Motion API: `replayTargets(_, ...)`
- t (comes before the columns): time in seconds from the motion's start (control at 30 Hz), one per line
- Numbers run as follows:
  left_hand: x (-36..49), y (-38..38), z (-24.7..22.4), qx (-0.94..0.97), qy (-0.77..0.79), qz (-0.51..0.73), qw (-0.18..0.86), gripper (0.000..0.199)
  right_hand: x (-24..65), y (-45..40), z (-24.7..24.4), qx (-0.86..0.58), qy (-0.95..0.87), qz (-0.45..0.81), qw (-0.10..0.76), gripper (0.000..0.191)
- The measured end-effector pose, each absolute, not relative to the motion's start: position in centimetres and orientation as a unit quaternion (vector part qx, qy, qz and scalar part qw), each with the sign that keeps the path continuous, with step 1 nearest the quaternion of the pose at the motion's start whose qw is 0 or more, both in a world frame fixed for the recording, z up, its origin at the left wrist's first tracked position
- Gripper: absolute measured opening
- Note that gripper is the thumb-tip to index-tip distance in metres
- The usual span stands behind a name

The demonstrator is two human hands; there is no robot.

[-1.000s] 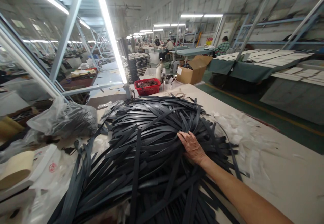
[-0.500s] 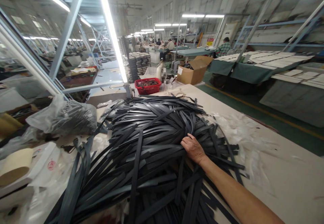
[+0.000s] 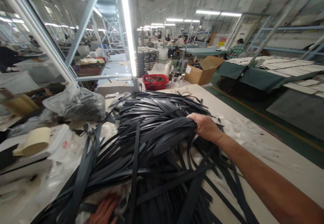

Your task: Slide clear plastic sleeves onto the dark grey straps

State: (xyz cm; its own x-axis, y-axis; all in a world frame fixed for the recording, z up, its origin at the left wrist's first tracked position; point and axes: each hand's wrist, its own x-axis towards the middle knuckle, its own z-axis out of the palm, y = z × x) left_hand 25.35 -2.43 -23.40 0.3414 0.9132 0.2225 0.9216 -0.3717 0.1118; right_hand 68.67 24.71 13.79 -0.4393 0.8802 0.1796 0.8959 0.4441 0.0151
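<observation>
A big tangled pile of long black strips (image 3: 152, 104), flat and belt-like, covers the middle of the table. My right hand (image 3: 206, 127) is closed round a bundle of the strips (image 3: 174, 129) and holds it raised at the pile's right side. The bundle's other end runs left into the heap. Low in the view, my left hand (image 3: 104, 210) shows only in part, its fingers stretched out among strips and clear plastic. I see nothing held in it.
Plastic film (image 3: 243, 132) lies to the right on the pale tabletop (image 3: 286, 176). A stuffed plastic bag (image 3: 76, 104) and a yellowish roll (image 3: 37, 139) sit left. Behind the pile stand a red basket (image 3: 155, 82), a cardboard box (image 3: 202, 71) and a metal frame (image 3: 103, 78).
My right hand has lifted a bundle of strips off the pile, moving up and slightly right. My left hand has come into view at the bottom. The view has shifted left.
</observation>
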Motion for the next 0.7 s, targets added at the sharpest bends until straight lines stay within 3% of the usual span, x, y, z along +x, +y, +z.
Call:
replayTargets(0.23, 27.4, -3.1, -20.1, -0.785, -0.607, -0.125, 0.014, 0.052, 59.0, 28.6, 26.1, -0.425, -0.872, -0.17, 0.175, 0.021)
replayTargets(0.37, 27.7, -3.2, -19.7, -0.769, -0.626, -0.126, -0.03, 0.055, 50.9, 27.9, 31.6, -0.349, -0.87, -0.235, 0.256, 0.054)
replayTargets(0.43, 27.7, -3.2, -19.8, -0.767, -0.627, -0.129, -0.028, 0.055, 46.8, 27.1, 32.3, -0.305, -0.873, -0.255, 0.281, 0.057)
replayTargets(0.5, 27.6, -3.2, -20.0, -0.773, -0.62, -0.135, -0.014, 0.054, 43.0, 26.2, 30.9, -0.245, -0.882, -0.256, 0.312, 0.042)
replayTargets(0.6, 27.1, -2.9, -20.7, -0.786, -0.599, -0.154, 0.017, 0.053, 38.0, 24.1, 24.5, -0.161, -0.902, -0.199, 0.348, 0.028)
replayTargets(0.7, 26.6, -2.6, -22.4, -0.809, -0.562, -0.165, 0.038, 0.053, 34.2, 20.7, 14.3, -0.106, -0.949, -0.12, 0.27, 0.027)
